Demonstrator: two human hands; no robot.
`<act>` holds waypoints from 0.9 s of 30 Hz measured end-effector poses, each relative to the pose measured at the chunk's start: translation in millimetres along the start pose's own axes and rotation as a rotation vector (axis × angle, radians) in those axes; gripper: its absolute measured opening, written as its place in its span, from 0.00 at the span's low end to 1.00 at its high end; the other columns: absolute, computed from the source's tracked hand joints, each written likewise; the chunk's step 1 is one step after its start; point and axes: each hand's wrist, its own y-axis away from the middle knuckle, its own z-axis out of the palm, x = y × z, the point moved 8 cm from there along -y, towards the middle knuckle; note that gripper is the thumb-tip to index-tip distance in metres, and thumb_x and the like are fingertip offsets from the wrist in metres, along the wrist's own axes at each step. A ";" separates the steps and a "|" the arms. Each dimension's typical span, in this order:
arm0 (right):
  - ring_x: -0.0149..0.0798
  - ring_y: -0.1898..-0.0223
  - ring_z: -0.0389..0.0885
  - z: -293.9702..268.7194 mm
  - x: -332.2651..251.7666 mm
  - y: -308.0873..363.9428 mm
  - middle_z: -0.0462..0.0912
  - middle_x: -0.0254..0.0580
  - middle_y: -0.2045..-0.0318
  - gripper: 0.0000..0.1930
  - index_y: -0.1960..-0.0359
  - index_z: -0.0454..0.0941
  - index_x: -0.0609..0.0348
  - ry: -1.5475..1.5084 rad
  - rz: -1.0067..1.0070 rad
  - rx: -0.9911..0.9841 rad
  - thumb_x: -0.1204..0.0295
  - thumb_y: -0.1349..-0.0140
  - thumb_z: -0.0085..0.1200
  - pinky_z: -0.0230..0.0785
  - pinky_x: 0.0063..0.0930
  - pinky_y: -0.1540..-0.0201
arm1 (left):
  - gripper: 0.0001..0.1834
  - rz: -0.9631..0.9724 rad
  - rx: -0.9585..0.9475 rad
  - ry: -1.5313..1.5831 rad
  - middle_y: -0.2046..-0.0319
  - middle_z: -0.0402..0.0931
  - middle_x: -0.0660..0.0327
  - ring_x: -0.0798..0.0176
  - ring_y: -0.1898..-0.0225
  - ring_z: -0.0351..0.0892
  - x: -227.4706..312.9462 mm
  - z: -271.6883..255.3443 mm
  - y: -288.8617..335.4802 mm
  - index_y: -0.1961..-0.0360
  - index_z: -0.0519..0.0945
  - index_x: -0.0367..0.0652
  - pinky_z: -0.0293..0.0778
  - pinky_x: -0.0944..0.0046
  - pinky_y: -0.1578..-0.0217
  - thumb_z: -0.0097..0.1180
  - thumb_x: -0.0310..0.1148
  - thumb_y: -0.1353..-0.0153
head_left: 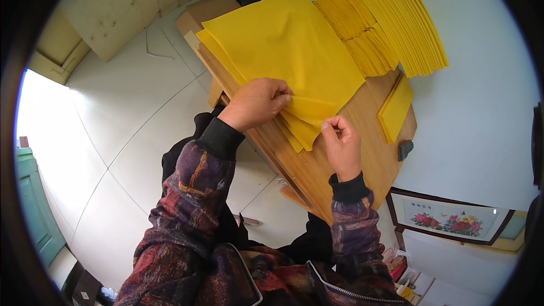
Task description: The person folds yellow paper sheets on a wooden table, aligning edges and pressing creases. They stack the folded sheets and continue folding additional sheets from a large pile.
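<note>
Yellow sheeting (283, 39) is lying on the wooden tabletop (368, 136), extending beyond both hands. The left hand (258, 102) is pinching its near edge, thumb against fingers. The right hand (344, 146) is curling nearly closed beside that edge; its hold cannot be determined. Yellow stacks (399, 22) are standing beyond the right hand.

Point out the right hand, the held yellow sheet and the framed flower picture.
Right hand (343, 146): head view, middle of the hand.
Yellow sheet (279, 44): head view, broad upper face.
Framed flower picture (452, 222): head view, floral middle.
</note>
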 end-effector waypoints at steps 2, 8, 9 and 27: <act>0.26 0.76 0.70 -2.6 -5.4 -8.2 0.75 0.34 0.75 0.05 0.71 0.74 0.63 0.053 -0.061 0.049 0.75 0.39 0.54 0.64 0.22 0.71 | 0.12 -0.005 -0.019 0.011 0.69 0.82 0.54 0.59 0.67 0.80 0.2 -0.3 0.8 0.59 0.81 0.35 0.74 0.65 0.62 0.56 0.33 0.38; 0.44 0.67 0.76 -8.5 -16.8 -22.3 0.77 0.48 0.70 0.04 0.69 0.74 0.64 0.208 -0.178 0.179 0.76 0.40 0.54 0.68 0.34 0.64 | 0.12 0.059 -0.006 -0.012 0.67 0.82 0.55 0.60 0.65 0.81 2.3 1.3 0.5 0.59 0.81 0.34 0.75 0.66 0.61 0.58 0.31 0.40; 0.45 0.66 0.76 -11.8 -24.0 -15.8 0.77 0.47 0.69 0.04 0.69 0.74 0.64 0.260 -0.247 0.239 0.76 0.41 0.55 0.68 0.34 0.63 | 0.12 0.020 -0.005 0.016 0.67 0.82 0.55 0.61 0.65 0.81 -1.5 2.5 -0.9 0.59 0.81 0.34 0.75 0.66 0.62 0.58 0.31 0.40; 0.38 0.70 0.74 13.8 -20.4 23.6 0.76 0.40 0.72 0.04 0.71 0.73 0.62 0.296 -0.271 0.042 0.79 0.43 0.56 0.67 0.29 0.66 | 0.11 -0.015 0.010 0.037 0.69 0.82 0.55 0.64 0.67 0.80 -3.4 -0.2 -0.2 0.59 0.81 0.34 0.75 0.67 0.63 0.57 0.30 0.40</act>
